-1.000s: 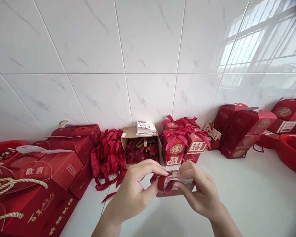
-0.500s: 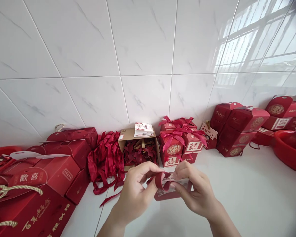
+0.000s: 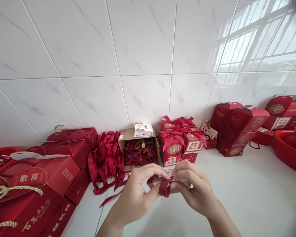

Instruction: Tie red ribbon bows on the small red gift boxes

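Observation:
In front of me, low in the head view, my left hand (image 3: 141, 192) pinches a dark red strap (image 3: 164, 190), which is bent into a loop. My right hand (image 3: 196, 188) is closed at the other side of the loop, its thumb and fingertips meeting close to the left fingers. Behind and below the fingers is a small dark red box (image 3: 151, 181) with a pale, printed part at its top, mostly covered by both hands. Whether the strap is joined to the box I cannot tell.
Beyond my hands stands a cardboard box (image 3: 121, 145) of dark red strips, with white printed cards (image 3: 142, 129) on it. Red ribbons (image 3: 106, 158) lie to its left. Bow-tied boxes (image 3: 174, 144), stacked red boxes (image 3: 236, 131), larger gift boxes (image 3: 56, 171) and a red basin (image 3: 283, 153) surround the workspace.
The strap's loop has turned and dropped, now curving toward me between the fingers. The fingertips of both hands are nearer together, and the small box shows less beneath them.

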A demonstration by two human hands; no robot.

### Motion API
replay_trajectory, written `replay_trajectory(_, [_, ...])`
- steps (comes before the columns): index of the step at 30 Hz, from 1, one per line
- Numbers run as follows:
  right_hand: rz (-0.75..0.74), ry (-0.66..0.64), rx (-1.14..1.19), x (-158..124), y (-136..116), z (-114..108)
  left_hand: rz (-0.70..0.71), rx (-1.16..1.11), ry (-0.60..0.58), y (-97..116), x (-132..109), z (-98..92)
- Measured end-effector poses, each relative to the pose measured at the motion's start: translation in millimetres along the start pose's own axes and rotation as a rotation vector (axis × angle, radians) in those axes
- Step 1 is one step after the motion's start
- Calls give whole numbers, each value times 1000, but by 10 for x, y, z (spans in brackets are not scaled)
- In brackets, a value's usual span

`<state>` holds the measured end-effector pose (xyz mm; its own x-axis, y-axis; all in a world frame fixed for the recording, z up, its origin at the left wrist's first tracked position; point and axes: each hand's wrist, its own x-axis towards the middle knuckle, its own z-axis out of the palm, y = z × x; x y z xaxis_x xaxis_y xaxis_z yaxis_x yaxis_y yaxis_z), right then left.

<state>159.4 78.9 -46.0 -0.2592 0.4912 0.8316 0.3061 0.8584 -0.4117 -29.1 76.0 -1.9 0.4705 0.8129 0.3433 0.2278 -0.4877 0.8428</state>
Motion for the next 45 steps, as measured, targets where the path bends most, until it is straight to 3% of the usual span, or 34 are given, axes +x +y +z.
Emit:
replay_trajectory(5, [-91, 95, -50, 35, -43, -8, 146, -110, -53, 13, -11, -2])
replay_trajectory(9, [-133, 159, -50, 62, -84, -4, 227, -92, -22, 8, -45, 23])
replay_trajectory(26, [-163, 297, -90, 68, -108, 44, 336, -74, 53, -78, -39, 114])
replay_trajectory(29, [-107, 261, -8, 63, -94, 29, 230, -91, 112, -100, -33, 144])
replay_trajectory(35, [304, 97, 244, 49, -81, -36, 192, -113, 101, -162, -8, 136])
replay_trajectory(39, [309, -18, 287, 45, -86, -51, 244, -80, 85, -169, -10, 100])
replay_trajectory(45, [242, 32, 245, 71, -114, -18, 195, -110, 87, -134, -18, 83])
